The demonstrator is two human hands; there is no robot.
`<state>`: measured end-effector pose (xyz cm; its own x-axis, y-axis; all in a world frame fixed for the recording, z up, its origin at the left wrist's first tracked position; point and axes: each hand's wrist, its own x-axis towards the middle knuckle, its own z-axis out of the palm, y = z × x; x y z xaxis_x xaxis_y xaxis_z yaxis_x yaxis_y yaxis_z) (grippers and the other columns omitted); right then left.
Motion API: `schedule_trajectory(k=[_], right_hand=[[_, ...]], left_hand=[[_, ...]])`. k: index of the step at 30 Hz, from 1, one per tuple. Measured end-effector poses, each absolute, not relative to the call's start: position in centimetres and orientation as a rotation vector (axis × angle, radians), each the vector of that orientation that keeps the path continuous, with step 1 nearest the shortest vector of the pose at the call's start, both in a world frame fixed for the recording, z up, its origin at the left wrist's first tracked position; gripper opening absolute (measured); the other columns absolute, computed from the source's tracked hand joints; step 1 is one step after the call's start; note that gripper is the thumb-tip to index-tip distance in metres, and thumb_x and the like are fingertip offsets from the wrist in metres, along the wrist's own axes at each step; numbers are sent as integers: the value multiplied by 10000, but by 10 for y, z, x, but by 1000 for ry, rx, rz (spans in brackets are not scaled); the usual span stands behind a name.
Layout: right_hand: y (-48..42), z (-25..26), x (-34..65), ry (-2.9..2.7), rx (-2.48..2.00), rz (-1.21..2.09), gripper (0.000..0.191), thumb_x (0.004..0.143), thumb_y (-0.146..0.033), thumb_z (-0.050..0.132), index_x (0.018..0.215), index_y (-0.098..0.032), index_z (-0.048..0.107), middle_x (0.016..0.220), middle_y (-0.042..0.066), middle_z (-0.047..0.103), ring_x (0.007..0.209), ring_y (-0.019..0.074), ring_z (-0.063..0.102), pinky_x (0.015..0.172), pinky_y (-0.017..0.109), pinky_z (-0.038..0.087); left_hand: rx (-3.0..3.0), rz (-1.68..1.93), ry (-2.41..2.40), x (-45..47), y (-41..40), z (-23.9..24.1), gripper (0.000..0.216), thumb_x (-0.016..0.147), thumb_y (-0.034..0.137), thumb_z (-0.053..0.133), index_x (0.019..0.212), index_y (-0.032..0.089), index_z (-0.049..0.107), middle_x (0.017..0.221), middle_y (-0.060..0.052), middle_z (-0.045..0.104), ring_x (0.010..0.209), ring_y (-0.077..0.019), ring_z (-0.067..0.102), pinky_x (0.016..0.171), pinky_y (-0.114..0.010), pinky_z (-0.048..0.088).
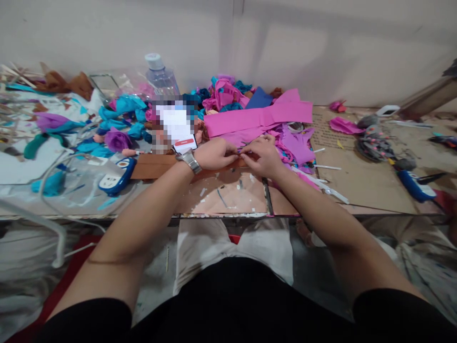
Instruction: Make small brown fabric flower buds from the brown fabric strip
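My left hand [216, 155], with a metal watch [192, 162] on the wrist, is closed, its thumb and fingertips pinched. Facing it, my right hand [264, 156] is closed too, and the fingertips of both nearly meet above the table's near part. Whatever they pinch is too small and too hidden to make out. Just behind the hands lie strips of pink crepe paper [257, 119]. Purple crepe paper [298, 145] is bunched beside my right hand. A phone [178, 126] with a lit screen, partly blurred out, lies behind my left wrist.
A brown paper sheet [153, 166] and a blue-and-white device [117, 176] lie to the left. Behind stand a plastic bottle [161, 78] and heaped crepe scraps [228, 93]. White sticks [326, 188] and cardboard [357, 176] lie right. A white curved tube [59, 238] juts past the table's front edge.
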<state>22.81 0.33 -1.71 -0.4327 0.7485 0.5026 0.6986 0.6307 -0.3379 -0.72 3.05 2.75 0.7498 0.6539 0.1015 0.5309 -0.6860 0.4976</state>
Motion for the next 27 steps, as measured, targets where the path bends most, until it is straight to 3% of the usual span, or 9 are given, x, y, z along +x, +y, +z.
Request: schedule_trajectory(k=[21, 27], right_hand=[[3, -17, 228, -2214, -932, 50, 153, 1007, -318, 658, 1013, -289, 808, 985, 18, 858, 980, 270, 735, 1065, 546, 361], [4, -18, 229, -2226, -916, 32, 154, 1003, -316, 656, 1007, -291, 808, 995, 19, 850, 998, 270, 729, 1057, 547, 360]], left_hand=[[2294, 359, 903, -10, 38, 23, 216, 866, 258, 586, 908, 167, 778, 692, -4, 681, 621, -143, 524, 646, -288, 381], [2226, 380, 864, -10, 40, 21, 193, 886, 284, 563, 832, 177, 714, 703, 0, 643, 660, -153, 526, 665, -302, 378]])
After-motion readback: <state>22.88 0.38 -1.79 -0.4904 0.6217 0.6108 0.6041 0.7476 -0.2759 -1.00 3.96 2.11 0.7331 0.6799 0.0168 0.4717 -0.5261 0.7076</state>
